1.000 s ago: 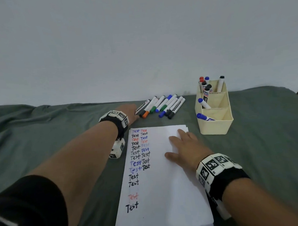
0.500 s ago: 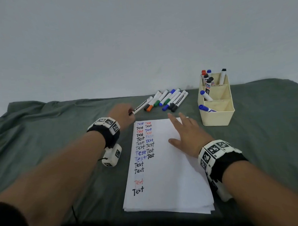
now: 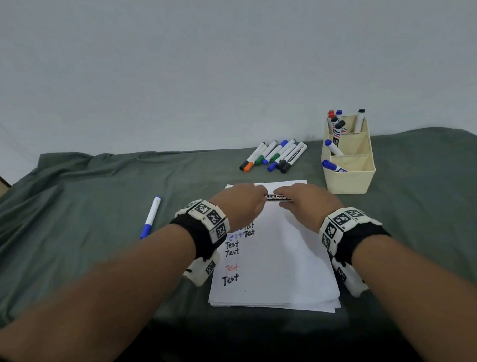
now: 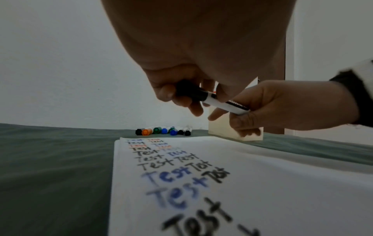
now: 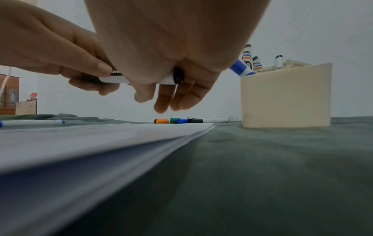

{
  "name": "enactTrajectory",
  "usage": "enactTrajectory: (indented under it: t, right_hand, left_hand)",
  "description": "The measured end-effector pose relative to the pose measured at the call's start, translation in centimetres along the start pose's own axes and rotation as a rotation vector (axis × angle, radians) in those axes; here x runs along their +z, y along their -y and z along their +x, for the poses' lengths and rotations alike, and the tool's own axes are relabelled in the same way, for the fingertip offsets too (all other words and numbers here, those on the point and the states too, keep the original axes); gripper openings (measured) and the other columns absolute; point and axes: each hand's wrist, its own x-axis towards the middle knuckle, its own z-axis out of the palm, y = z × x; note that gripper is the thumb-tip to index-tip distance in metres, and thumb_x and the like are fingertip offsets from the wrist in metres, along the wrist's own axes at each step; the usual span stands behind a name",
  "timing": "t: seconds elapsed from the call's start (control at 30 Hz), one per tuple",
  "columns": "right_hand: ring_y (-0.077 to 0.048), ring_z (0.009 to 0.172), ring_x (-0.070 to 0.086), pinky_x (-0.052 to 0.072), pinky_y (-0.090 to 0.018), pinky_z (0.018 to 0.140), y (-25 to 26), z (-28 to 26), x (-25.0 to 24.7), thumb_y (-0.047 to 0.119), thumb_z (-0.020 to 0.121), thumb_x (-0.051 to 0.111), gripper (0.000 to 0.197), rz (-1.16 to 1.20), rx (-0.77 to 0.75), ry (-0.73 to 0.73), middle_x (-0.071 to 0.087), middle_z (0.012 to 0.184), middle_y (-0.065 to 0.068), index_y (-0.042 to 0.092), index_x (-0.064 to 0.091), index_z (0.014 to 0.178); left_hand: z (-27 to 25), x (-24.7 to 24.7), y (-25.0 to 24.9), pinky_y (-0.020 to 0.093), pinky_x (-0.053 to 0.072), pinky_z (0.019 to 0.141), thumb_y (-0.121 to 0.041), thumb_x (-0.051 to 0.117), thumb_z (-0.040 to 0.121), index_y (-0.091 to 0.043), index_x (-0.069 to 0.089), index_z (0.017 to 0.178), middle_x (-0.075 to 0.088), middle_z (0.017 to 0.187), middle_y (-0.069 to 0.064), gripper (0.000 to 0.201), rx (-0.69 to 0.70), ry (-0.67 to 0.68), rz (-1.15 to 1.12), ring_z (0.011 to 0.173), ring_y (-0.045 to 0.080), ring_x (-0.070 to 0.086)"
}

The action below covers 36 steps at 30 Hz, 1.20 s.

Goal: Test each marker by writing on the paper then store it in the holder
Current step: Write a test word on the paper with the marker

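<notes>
Paper [image 3: 276,261] lies on the green cloth [image 3: 96,214], "Test" written down its left side. Above it, left hand [image 3: 241,205] grips the black cap and right hand [image 3: 306,205] the barrel of a marker [image 3: 277,198] labelled "Whiteboard".

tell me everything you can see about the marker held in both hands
The marker is a slim white whiteboard marker with a black cap and a black label band reading "Whiteboard". It is held roughly level above the far end of the paper, touching nothing else. The left hand grips the capped end; the right hand grips the barrel. The cap looks still seated.
</notes>
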Motion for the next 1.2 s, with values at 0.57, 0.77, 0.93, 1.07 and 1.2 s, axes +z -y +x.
enactTrajectory:
  t: [0.57, 0.77, 0.93, 1.07, 1.2]
  right_hand:
    - [-0.024, 0.12, 0.057, 0.048, -0.037, 0.098, 0.2, -0.1, -0.1, 0.038, 0.105, 0.047, 0.037, 0.054, 0.037, 0.105, 0.061, 0.133, -0.002, 0.031, 0.052, 0.142]
    - [-0.023, 0.112, 0.058, 0.044, -0.03, 0.088, 0.1, 0.1, -0.1, 0.036, 0.105, 0.049, 0.033, 0.073, 0.014, 0.11, 0.063, 0.121, -0.003, 0.033, 0.058, 0.136]
    - [-0.023, 0.112, 0.057, 0.045, -0.032, 0.091, -0.1, 0.1, 0.2, 0.038, 0.105, 0.049, 0.034, 0.066, 0.009, 0.113, 0.061, 0.118, -0.003, 0.035, 0.057, 0.137]
    - [-0.023, 0.112, 0.057, 0.046, -0.033, 0.093, -0.2, 0.2, 0.3, 0.041, 0.104, 0.048, 0.034, 0.06, 0.016, 0.098, 0.061, 0.118, -0.003, 0.035, 0.057, 0.136]
    - [-0.022, 0.115, 0.057, 0.046, -0.033, 0.093, -0.2, 0.2, 0.5, 0.044, 0.104, 0.044, 0.038, 0.07, 0.027, 0.072, 0.062, 0.127, -0.002, 0.034, 0.053, 0.14]
  left_hand:
    - [-2.0, 0.2, 7.1, 0.033, 0.044, 0.066, -0.039, 0.044, 0.097, -0.022, 0.032, 0.137, 0.06, 0.083, 0.0, 0.045, -0.317, 0.004, -0.282, 0.073, 0.024, 0.061]
    - [-3.2, -0.7, 11.6, 0.031, 0.045, 0.083, -0.012, 0.057, 0.093, -0.013, 0.053, 0.119, 0.065, 0.113, 0.007, 0.027, -0.391, 0.015, -0.011, 0.101, 0.028, 0.061]
    - [-2.6, -0.9, 12.9, 0.024, 0.037, 0.089, -0.012, 0.064, 0.089, -0.018, 0.07, 0.117, 0.065, 0.116, 0.004, 0.029, -0.287, 0.067, 0.062, 0.113, 0.022, 0.057]
    - [-2.3, 0.0, 13.0, 0.024, 0.04, 0.089, -0.008, 0.068, 0.085, -0.02, 0.06, 0.13, 0.071, 0.111, -0.001, 0.047, -0.335, 0.084, -0.048, 0.11, 0.018, 0.06]
    - [-2.5, 0.5, 13.4, 0.025, 0.039, 0.094, -0.021, 0.07, 0.086, -0.024, 0.052, 0.137, 0.066, 0.121, 0.0, 0.054, -0.381, 0.089, -0.046, 0.118, 0.02, 0.056]
